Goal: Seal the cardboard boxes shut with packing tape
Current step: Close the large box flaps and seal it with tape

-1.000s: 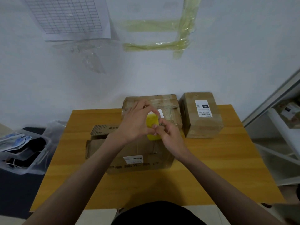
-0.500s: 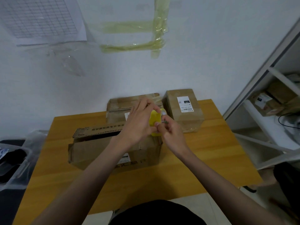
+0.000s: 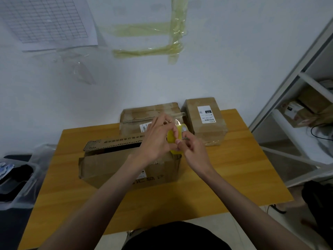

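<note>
Head view: both hands meet above the near box on the desk — the left hand clamped round the yellow tape roll, the right hand pinching at its edge, seemingly for the loose end. The open flap lies directly below and leftward, its long axis left-right — the left hand is nearer

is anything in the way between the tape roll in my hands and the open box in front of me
Nothing visible. Both hands, left hand and right hand, hold the yellow tape roll directly above the open box; its raised flap sits left of them.
</note>
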A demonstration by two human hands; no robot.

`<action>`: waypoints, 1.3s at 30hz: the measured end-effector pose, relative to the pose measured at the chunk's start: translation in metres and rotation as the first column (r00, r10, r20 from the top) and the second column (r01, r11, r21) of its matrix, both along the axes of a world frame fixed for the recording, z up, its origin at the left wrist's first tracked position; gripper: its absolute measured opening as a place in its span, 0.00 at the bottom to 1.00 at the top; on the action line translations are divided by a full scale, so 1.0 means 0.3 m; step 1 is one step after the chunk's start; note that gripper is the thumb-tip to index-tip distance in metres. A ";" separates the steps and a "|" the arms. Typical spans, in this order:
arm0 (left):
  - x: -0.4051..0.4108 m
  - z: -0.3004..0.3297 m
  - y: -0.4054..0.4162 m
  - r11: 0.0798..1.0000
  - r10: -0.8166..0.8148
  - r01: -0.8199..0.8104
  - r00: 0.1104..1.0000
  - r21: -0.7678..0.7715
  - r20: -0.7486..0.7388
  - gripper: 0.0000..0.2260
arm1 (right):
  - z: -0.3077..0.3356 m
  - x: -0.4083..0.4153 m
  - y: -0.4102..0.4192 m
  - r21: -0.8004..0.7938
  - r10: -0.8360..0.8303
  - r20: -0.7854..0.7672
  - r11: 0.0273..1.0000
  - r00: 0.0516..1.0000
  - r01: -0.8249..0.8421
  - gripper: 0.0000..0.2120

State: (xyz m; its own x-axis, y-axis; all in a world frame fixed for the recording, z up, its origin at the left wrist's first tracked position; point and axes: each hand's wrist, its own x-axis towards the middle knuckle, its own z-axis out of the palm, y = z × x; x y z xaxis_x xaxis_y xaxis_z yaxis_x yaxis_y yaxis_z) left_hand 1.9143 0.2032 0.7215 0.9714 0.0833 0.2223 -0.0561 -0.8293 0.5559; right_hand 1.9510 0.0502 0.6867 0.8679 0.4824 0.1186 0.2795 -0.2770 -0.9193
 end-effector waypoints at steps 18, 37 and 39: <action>0.010 0.063 0.074 0.998 -0.039 0.037 0.999 0.048 0.038 0.10 | 0.036 0.003 -0.025 -0.072 0.073 0.045 0.995 0.996 -0.070 0.11; 0.073 0.032 0.087 0.946 -0.130 0.073 0.979 0.317 0.160 0.02 | 0.062 0.036 -0.050 -0.009 0.219 -0.035 0.976 0.975 -0.220 0.05; 0.077 0.017 0.094 0.947 -0.112 0.059 0.982 0.316 0.153 0.05 | 0.072 0.036 -0.056 0.022 0.229 -0.069 0.973 0.971 -0.228 0.08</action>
State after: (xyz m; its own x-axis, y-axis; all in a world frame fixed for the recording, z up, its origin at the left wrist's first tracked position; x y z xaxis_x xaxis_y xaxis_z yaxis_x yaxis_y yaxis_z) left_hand 1.9373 0.2313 0.7267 0.9187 -0.0966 0.3829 -0.2037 -0.9465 0.2502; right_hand 1.9619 0.0334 0.7084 0.7412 0.6677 0.0692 0.2681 -0.1999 -0.9424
